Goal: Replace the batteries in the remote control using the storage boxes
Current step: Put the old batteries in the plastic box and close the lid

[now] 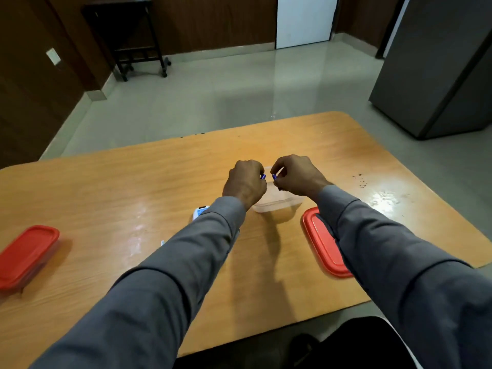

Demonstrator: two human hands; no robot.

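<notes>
Pinching blue batteries, labels unreadable

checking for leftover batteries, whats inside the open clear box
The visible near part of the clear box looks empty. Both hands hold blue batteries above it and cover its far half.

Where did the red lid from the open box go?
In the head view, the loose red lid lies flat on the table, right of the open clear box, partly under the right sleeve.
</notes>
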